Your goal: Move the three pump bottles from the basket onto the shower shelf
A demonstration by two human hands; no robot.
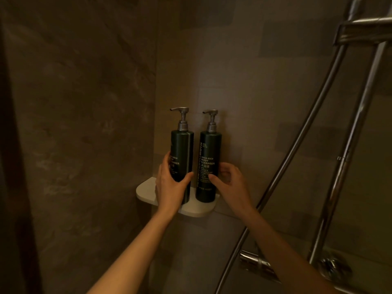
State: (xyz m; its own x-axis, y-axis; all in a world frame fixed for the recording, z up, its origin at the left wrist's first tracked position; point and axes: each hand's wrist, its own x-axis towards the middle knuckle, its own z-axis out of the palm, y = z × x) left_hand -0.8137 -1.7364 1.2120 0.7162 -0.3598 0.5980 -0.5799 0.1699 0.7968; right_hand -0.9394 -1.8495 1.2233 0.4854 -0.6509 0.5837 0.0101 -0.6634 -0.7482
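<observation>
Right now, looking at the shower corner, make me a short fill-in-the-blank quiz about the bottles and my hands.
1. The number of pump bottles standing on the white shelf is ____.
2. The left hand is wrapped around the ____ bottle of the pair.
3. Both pump spouts point toward the ____ side of the picture.
4. The right hand touches the right bottle with its ____.

Missing words: two; left; left; fingertips

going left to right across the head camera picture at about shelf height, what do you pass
Left hand gripping the left pump bottle → right pump bottle → right hand, fingers curled at that bottle → shower hose → shower rail. Both bottles stand on the white shelf.
</observation>
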